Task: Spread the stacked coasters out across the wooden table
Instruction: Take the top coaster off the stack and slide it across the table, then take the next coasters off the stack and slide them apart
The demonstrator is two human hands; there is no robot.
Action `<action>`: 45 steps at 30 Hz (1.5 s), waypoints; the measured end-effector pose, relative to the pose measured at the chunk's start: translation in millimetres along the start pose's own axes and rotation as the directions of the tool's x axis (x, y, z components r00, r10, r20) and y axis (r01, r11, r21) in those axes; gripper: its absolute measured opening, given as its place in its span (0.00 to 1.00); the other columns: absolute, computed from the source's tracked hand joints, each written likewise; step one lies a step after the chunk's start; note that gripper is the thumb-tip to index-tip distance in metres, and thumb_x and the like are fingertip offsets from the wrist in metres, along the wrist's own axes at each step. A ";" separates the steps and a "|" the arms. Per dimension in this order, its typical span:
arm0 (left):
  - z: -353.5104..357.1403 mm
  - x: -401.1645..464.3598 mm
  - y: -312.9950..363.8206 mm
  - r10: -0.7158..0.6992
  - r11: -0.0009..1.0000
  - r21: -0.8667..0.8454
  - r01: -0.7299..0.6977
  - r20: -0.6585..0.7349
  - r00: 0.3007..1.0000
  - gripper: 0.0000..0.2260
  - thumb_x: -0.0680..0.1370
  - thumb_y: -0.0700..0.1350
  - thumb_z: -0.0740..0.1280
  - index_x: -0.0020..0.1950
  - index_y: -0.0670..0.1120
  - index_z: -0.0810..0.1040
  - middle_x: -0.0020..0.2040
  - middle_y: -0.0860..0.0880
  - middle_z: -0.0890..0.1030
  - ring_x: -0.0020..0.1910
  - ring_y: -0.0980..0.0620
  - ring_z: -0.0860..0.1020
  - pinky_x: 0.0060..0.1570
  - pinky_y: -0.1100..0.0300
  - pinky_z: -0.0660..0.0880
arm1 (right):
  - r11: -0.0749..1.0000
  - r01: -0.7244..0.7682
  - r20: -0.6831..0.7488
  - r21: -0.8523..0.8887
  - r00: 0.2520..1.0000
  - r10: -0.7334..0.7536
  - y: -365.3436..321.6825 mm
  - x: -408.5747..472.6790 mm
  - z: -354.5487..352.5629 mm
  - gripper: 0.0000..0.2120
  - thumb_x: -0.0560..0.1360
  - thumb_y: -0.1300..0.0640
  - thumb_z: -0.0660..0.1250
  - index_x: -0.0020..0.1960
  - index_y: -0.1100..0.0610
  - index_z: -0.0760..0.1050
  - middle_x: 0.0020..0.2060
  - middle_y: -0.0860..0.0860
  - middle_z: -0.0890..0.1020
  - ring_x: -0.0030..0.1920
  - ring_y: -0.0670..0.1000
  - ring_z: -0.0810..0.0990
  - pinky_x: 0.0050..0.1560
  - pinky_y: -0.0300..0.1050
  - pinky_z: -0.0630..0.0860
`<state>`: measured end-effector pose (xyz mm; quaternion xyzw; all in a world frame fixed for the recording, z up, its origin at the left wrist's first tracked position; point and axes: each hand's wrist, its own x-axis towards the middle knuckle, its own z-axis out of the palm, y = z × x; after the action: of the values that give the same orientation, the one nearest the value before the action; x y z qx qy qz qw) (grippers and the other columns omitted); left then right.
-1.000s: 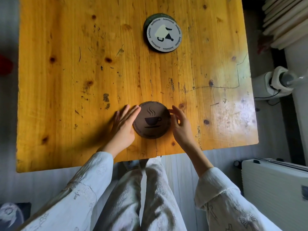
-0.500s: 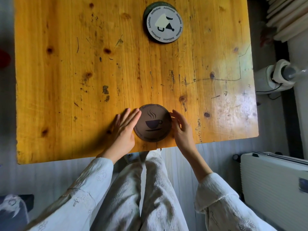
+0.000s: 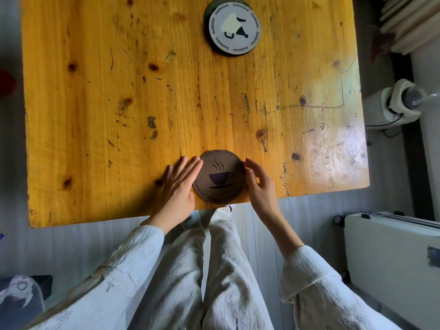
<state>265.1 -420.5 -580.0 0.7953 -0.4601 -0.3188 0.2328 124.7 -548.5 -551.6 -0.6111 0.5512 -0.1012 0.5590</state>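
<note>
1. The brown coaster (image 3: 219,177) with a cup print lies between the two hands, by the near edge of the bench (image 3: 95,115).
2. The left hand (image 3: 179,186) lies flat, fingers together, fingertips touching the coaster's left rim; it grips nothing.
3. The right hand (image 3: 260,184) is curved and spread, fingers against the right rim, not clamped.
4. Whether more coasters lie under the brown one, I cannot tell.
5. Far ahead of both hands sits a white coaster (image 3: 234,27) over a dark one, slightly offset.
6. Judged so: spreading is barely begun; the far pair is still stacked, and most of the bench is unused.
</note>
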 end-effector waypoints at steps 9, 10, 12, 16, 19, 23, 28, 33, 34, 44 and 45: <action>0.6 -2.1 -1.9 0.025 0.999 0.037 -0.025 0.009 1.000 0.33 0.72 0.28 0.53 0.74 0.49 0.50 0.73 0.58 0.47 0.73 0.57 0.41 0.72 0.55 0.36 | 1.000 -0.008 -0.005 0.000 1.000 0.008 2.7 -6.2 1.3 0.16 0.80 0.60 0.55 0.66 0.58 0.70 0.63 0.55 0.76 0.64 0.51 0.73 0.64 0.47 0.72; 0.9 -3.1 -1.4 0.026 0.999 0.043 -0.026 0.008 1.000 0.33 0.72 0.28 0.53 0.74 0.49 0.50 0.73 0.58 0.47 0.73 0.57 0.42 0.72 0.55 0.36 | 1.000 -0.009 -0.005 0.001 1.000 0.009 3.0 -6.5 1.5 0.16 0.80 0.60 0.55 0.66 0.59 0.70 0.63 0.55 0.76 0.64 0.51 0.73 0.64 0.47 0.72; 1.2 -5.5 -1.1 0.027 0.998 0.055 -0.027 0.012 1.000 0.33 0.72 0.29 0.53 0.74 0.49 0.50 0.73 0.58 0.47 0.73 0.56 0.42 0.73 0.53 0.37 | 1.000 -0.009 -0.007 0.001 1.000 0.009 3.3 -7.4 1.3 0.16 0.80 0.60 0.55 0.66 0.59 0.70 0.63 0.56 0.76 0.64 0.51 0.73 0.64 0.47 0.72; -0.2 -5.6 -0.1 0.031 0.995 0.090 -0.034 0.034 0.999 0.33 0.73 0.30 0.54 0.74 0.48 0.48 0.74 0.56 0.46 0.73 0.55 0.41 0.73 0.50 0.38 | 0.997 -0.055 0.001 0.054 0.998 0.055 0.5 -7.7 -1.0 0.16 0.80 0.58 0.55 0.66 0.59 0.70 0.64 0.56 0.76 0.65 0.52 0.73 0.66 0.50 0.71; -4.3 -4.6 4.5 -0.031 0.999 0.017 0.031 0.034 0.999 0.31 0.74 0.31 0.54 0.74 0.49 0.50 0.76 0.53 0.49 0.74 0.56 0.44 0.75 0.51 0.42 | 0.992 -0.095 0.015 0.084 0.995 0.095 -3.8 -11.2 -9.2 0.17 0.80 0.57 0.55 0.67 0.58 0.69 0.66 0.56 0.74 0.65 0.54 0.73 0.67 0.51 0.71; -19.7 -4.6 19.2 -0.170 0.974 -0.146 0.175 0.046 0.984 0.27 0.77 0.35 0.56 0.73 0.51 0.54 0.77 0.51 0.52 0.75 0.55 0.49 0.71 0.58 0.50 | 0.989 -0.135 0.016 0.060 0.991 0.134 -6.3 -24.5 -36.9 0.17 0.80 0.58 0.55 0.67 0.59 0.68 0.67 0.57 0.73 0.64 0.55 0.73 0.64 0.52 0.72; -27.5 -10.1 68.2 -0.099 0.989 -0.107 0.099 0.011 0.995 0.22 0.78 0.42 0.58 0.72 0.49 0.59 0.74 0.48 0.60 0.73 0.52 0.58 0.69 0.61 0.55 | 0.985 -0.171 -0.003 0.030 0.985 0.171 -0.1 -42.4 -93.6 0.16 0.80 0.58 0.56 0.65 0.60 0.69 0.64 0.60 0.76 0.62 0.58 0.75 0.63 0.55 0.72; -7.7 -5.9 144.1 0.006 1.000 -0.021 -0.005 0.082 0.997 0.22 0.78 0.46 0.59 0.71 0.50 0.60 0.74 0.50 0.61 0.73 0.53 0.59 0.68 0.61 0.55 | 0.982 -0.169 -0.022 0.085 0.985 0.171 7.6 -47.4 -170.9 0.15 0.79 0.58 0.56 0.63 0.60 0.71 0.57 0.60 0.80 0.52 0.54 0.78 0.52 0.49 0.73; -0.3 -3.2 162.7 0.012 1.000 -0.019 -0.011 0.075 0.997 0.22 0.78 0.46 0.59 0.71 0.50 0.60 0.74 0.50 0.61 0.72 0.54 0.59 0.67 0.62 0.55 | 0.983 -0.158 -0.027 0.098 0.987 0.161 8.5 -48.4 -189.6 0.14 0.79 0.58 0.55 0.63 0.59 0.72 0.55 0.60 0.81 0.50 0.53 0.78 0.50 0.46 0.72; 146.1 29.3 377.4 0.022 0.973 -0.230 -0.018 0.015 1.000 0.20 0.78 0.43 0.60 0.69 0.46 0.63 0.71 0.46 0.66 0.70 0.52 0.64 0.66 0.65 0.57 | 0.998 -0.050 -0.103 0.040 0.993 0.054 26.4 -51.7 -423.1 0.13 0.79 0.59 0.57 0.61 0.59 0.74 0.47 0.53 0.80 0.46 0.51 0.78 0.42 0.35 0.71; 154.2 35.6 395.8 0.055 0.970 -0.237 -0.047 0.027 0.998 0.20 0.78 0.43 0.60 0.70 0.46 0.63 0.71 0.47 0.66 0.70 0.53 0.63 0.66 0.65 0.57 | 0.998 -0.045 -0.118 0.040 0.992 0.050 26.5 -49.3 -442.7 0.13 0.79 0.59 0.58 0.60 0.59 0.74 0.46 0.53 0.80 0.46 0.51 0.78 0.42 0.36 0.71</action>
<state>-63.8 -649.0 -433.9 0.7444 -0.4431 -0.3784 0.3261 -236.0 -756.7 -391.5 -0.5800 0.5961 -0.1345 0.5388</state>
